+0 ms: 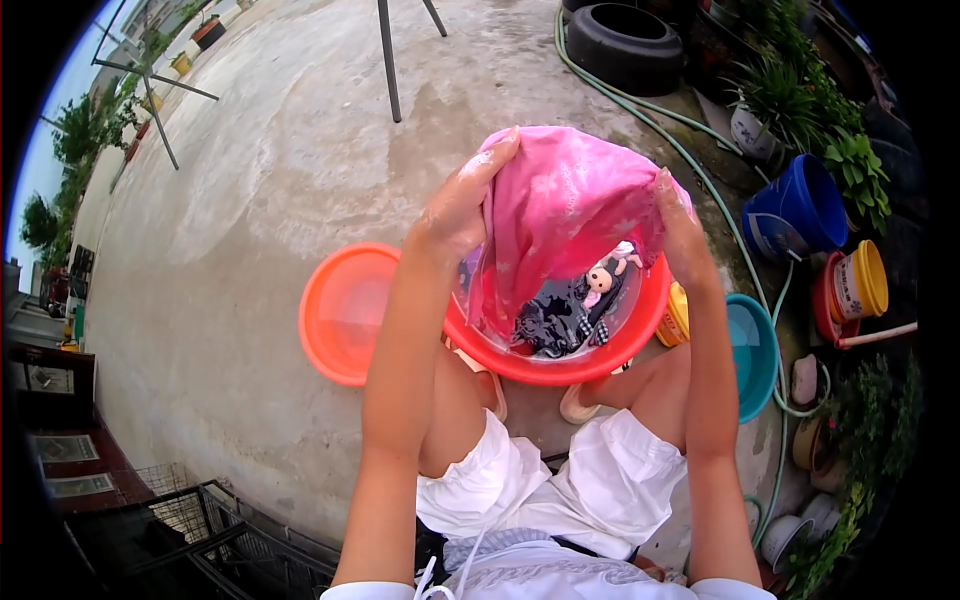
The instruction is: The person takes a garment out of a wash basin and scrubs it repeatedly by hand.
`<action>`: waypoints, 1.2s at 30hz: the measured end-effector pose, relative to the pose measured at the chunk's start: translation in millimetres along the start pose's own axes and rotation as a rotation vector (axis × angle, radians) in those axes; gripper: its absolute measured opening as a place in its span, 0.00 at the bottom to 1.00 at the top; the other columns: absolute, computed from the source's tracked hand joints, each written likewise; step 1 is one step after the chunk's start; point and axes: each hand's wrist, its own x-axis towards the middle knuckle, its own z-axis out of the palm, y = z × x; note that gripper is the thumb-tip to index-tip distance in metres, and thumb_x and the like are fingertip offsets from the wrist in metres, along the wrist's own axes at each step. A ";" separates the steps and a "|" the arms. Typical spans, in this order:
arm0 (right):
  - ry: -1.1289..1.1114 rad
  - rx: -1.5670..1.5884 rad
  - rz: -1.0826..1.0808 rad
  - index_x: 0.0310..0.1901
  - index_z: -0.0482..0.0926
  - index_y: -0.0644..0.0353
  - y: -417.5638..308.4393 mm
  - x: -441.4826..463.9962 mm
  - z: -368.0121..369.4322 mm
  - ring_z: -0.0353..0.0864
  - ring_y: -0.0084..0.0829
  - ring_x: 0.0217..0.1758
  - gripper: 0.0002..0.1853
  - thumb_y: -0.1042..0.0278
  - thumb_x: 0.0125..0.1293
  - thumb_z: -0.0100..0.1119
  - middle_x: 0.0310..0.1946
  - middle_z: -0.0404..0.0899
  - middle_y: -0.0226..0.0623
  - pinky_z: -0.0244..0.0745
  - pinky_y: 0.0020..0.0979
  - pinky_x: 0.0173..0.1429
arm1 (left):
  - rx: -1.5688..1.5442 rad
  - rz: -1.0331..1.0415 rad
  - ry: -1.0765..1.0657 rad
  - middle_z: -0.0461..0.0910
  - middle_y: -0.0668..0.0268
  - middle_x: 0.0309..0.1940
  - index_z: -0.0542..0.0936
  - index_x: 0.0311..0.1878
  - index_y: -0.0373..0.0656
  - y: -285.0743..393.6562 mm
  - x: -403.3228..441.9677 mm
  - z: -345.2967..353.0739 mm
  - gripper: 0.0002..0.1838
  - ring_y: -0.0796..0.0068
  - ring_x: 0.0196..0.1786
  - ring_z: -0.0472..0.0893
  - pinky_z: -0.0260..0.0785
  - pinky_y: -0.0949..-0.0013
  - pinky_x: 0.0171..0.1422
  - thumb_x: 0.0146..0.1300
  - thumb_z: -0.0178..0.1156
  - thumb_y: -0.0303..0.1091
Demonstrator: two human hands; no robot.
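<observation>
A wet pink piece of cloth, perhaps a garment, is stretched between my two hands above a large red basin. My left hand grips its left edge, with white suds on the skin. The right edge is held in my right hand, also sudsy. One end of the cloth hangs down into the basin. In the basin's water lie dark clothes and a small doll-like figure, which could be a toy or a print. The cloth hides the basin's far side.
An orange-red basin stands to the left, a teal basin to the right. Further right are a green hose, a blue bucket, a yellow bucket and potted plants. A black tire-like ring lies at the back.
</observation>
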 end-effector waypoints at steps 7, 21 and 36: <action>-0.114 0.541 -0.089 0.44 0.71 0.69 7.2 1.3 -22.1 0.75 0.34 0.44 0.25 0.52 0.67 0.33 0.40 0.75 0.43 0.67 0.32 0.52 | 0.173 -0.105 0.022 0.74 0.66 0.43 0.71 0.49 0.39 -8.1 7.5 -2.7 0.17 0.78 0.44 0.73 0.66 0.73 0.51 0.59 0.53 0.38; -0.163 0.952 -0.081 0.42 0.74 0.64 13.4 3.5 -46.9 0.73 0.40 0.49 0.24 0.50 0.65 0.35 0.44 0.75 0.44 0.63 0.39 0.58 | 0.693 -0.591 -0.591 0.69 0.66 0.49 0.61 0.58 0.38 -42.8 15.6 26.1 0.35 0.77 0.50 0.67 0.62 0.74 0.52 0.48 0.65 0.37; 0.027 0.853 -0.077 0.32 0.75 0.63 -16.8 -10.9 -32.4 0.78 0.32 0.38 0.20 0.57 0.66 0.36 0.34 0.78 0.40 0.71 0.31 0.48 | 1.026 -0.301 -0.506 0.75 0.55 0.34 0.73 0.41 0.41 -52.2 -27.8 82.0 0.29 0.61 0.39 0.73 0.63 0.65 0.46 0.59 0.41 0.61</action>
